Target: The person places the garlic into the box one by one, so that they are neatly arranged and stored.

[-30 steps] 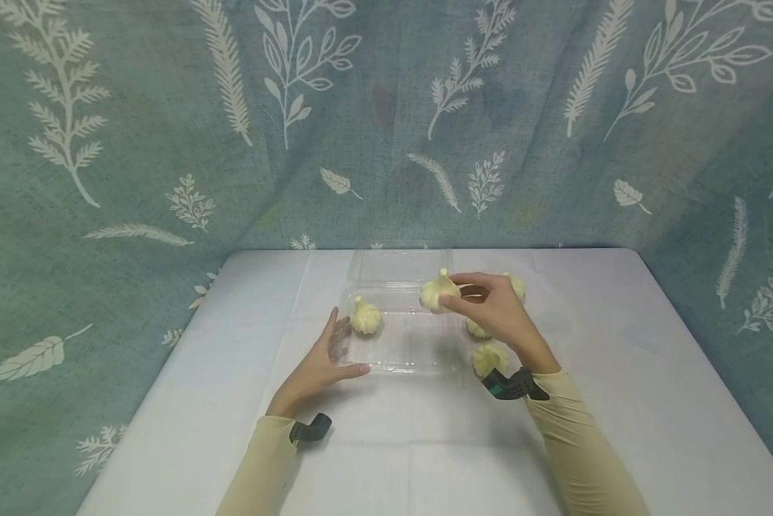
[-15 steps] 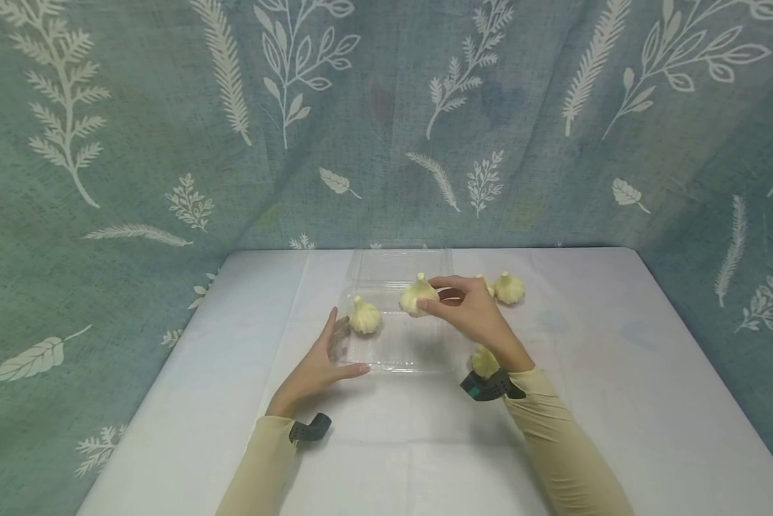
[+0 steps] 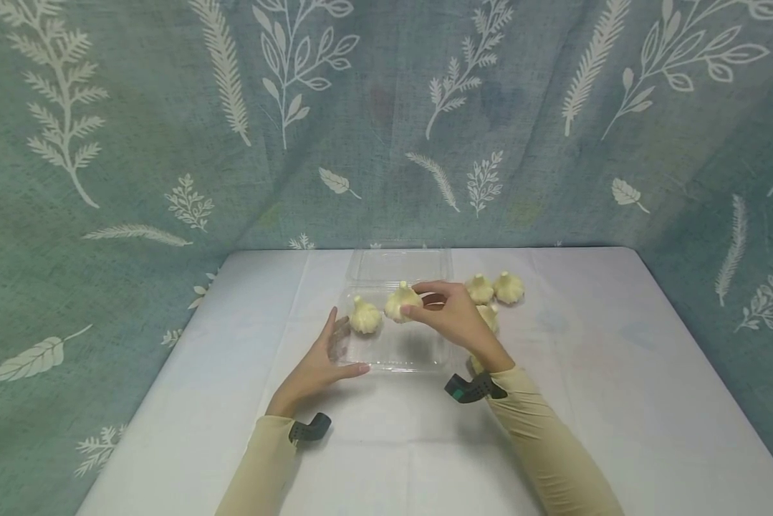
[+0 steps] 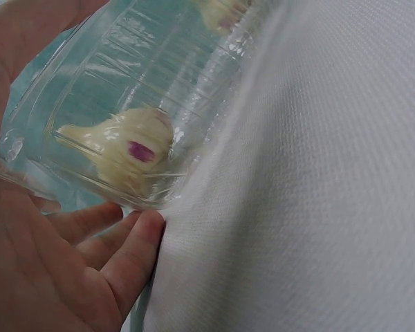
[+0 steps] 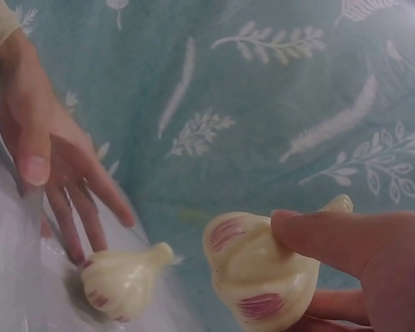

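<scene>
A bulb of garlic (image 3: 400, 302) with a short stem is pinched between the thumb and fingers of my right hand (image 3: 453, 315), over the clear plastic container (image 3: 395, 358). Purple streaks show on this bulb in the right wrist view. Inside the container, at its left, sits another garlic bulb (image 3: 365, 315), seen through the wall in the left wrist view with a purple patch. My left hand (image 3: 311, 376) rests at the container's left front corner, its fingers nearly straight along the side and its thumb at the front edge.
The container's lid (image 3: 399, 265) lies folded back behind it. To the right stand several more garlic bulbs (image 3: 509, 287) on the white tablecloth (image 3: 586, 401), partly hidden by my right forearm. A leaf-patterned curtain (image 3: 386, 143) hangs behind the table.
My right hand has carried its garlic bulb leftward and slightly lower over the container, toward the bulb inside. Bulbs at the right have come into view behind it. My left hand stays put.
</scene>
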Demonstrator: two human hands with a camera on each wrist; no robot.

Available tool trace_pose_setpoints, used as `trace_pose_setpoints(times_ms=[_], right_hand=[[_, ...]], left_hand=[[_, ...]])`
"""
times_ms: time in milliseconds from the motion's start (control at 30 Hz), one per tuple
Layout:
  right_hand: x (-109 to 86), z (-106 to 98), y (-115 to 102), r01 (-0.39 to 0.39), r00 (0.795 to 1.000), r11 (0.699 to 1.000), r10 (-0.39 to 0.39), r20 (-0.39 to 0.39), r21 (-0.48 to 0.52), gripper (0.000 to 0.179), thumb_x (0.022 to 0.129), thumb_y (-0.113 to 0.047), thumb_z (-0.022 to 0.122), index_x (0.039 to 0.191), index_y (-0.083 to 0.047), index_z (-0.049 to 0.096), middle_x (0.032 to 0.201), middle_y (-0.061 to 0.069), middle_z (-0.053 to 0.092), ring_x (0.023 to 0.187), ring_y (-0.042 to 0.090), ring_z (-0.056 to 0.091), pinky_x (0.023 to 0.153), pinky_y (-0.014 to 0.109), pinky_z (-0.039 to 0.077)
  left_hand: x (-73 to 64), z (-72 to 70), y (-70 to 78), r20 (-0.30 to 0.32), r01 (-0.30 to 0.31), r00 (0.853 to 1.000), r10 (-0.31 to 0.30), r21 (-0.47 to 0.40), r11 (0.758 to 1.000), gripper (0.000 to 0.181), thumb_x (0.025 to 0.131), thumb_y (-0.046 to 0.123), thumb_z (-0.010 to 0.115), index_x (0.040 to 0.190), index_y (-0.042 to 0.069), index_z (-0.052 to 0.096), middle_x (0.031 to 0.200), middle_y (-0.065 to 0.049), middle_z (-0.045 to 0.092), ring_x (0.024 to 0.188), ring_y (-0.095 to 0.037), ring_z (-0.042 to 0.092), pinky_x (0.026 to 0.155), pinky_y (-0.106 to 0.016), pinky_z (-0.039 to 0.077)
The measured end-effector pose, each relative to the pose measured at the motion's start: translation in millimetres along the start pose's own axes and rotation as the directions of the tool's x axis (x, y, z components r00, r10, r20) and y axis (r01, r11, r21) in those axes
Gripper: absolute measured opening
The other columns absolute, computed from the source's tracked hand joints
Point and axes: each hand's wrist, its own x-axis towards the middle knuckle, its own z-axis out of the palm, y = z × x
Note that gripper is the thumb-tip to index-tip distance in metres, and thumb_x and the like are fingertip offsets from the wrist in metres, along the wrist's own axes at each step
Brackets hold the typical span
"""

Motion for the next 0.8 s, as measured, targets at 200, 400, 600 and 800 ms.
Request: trace_pose_setpoints(times_ms=[200, 400, 600, 800], right_hand=[[2.0, 13, -1, -0.01, 1.0, 1.0, 0.01, 0.027, -0.001, 0.048, 0.087, -0.029, 0.084, 0.128, -0.008, 0.072, 0.136, 0.014, 0.068, 0.113, 0.032, 0.073, 0.092, 0.04, 0.065], [4.5, 24, -2, -0.015, 0.998, 1.0, 0.015, 0.061, 0.005, 0.047, 0.088, -0.028, 0.083, 0.128, -0.006, 0.072, 0.135, 0.014, 0.069, 0.114, 0.033, 0.072, 0.093, 0.04, 0.065], [6.6, 34, 0, -0.031, 0.997, 0.999, 0.032, 0.071, -0.006, 0.05, 0.086, -0.027, 0.084, 0.129, -0.005, 0.071, 0.136, 0.014, 0.069, 0.114, 0.033, 0.073, 0.091, 0.039, 0.066], [8.9, 45, 4, -0.018, 0.997, 1.0, 0.019, 0.081, -0.018, 0.049, 0.084, -0.027, 0.086, 0.125, -0.004, 0.073, 0.132, 0.015, 0.071, 0.109, 0.033, 0.074, 0.088, 0.038, 0.066]], left_hand=[[0.3, 0.5, 1.2, 0.002, 0.005, 1.0, -0.005, -0.011, 1.0, 0.136, 0.078, 0.039, 0.091, 0.167, 0.024, -0.011, 0.175, -0.006, 0.014, 0.159, -0.039, 0.025, 0.129, -0.055, 0.031], [0.1, 0.0, 1.2, 0.009, -0.003, 1.0, 0.004, -0.033, 0.999, 0.136, 0.079, 0.036, 0.091, 0.167, 0.025, -0.011, 0.175, -0.007, 0.013, 0.159, -0.039, 0.025, 0.128, -0.055, 0.032], [0.4, -0.2, 0.4, 0.02, 0.005, 1.0, -0.004, -0.049, 0.999, 0.135, 0.079, 0.036, 0.091, 0.166, 0.028, -0.012, 0.176, -0.006, 0.012, 0.158, -0.041, 0.026, 0.126, -0.054, 0.035], [0.1, -0.3, 0.5, 0.023, 0.014, 1.0, -0.013, -0.043, 0.999, 0.135, 0.08, 0.037, 0.091, 0.166, 0.028, -0.012, 0.176, -0.007, 0.011, 0.157, -0.044, 0.027, 0.124, -0.054, 0.038]])
